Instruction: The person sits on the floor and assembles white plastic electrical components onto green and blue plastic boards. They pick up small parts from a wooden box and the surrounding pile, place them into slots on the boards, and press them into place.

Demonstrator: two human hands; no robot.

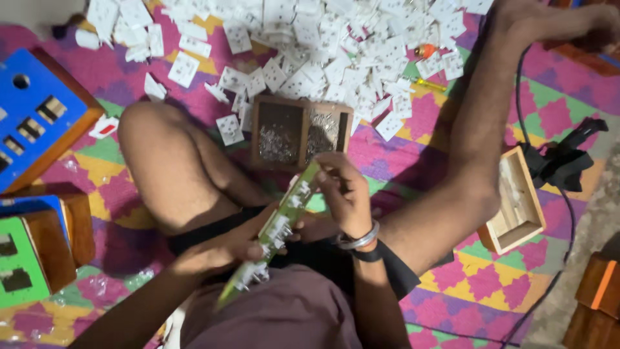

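— Where's the panel (274,236) now?

— In the person's lap, edge-on to us. It's a long green strip with white sockets fitted along it. The left hand (223,249) is wrapped around its lower half, fingers closed on it. The right hand (342,190) sits at the upper end, fingers curled in and pinched against the strip, as if pressing or turning something small there. I can't tell whether it holds a screw or a tool.

— How much of it looks filled?

— Several sockets show along the strip, from the bottom up toward the right hand. So I'd judge the fitting is well along on this piece, with the top end the part being worked.

— And what's left around?

— Plenty. A big heap of white sockets (323,45) covers the mat (465,271) beyond the knees. Just in front of the panel stands a wooden tray (300,132) with two compartments of small metal bits, both well stocked. At left lie a blue box (39,113) and a green box (19,258) with cut-outs showing empty, so I'd guess those aren't done.

— Anything at right?

— A small open wooden box (516,207), and a screwdriver (426,82) lying at the edge of the heap, well away from both hands.
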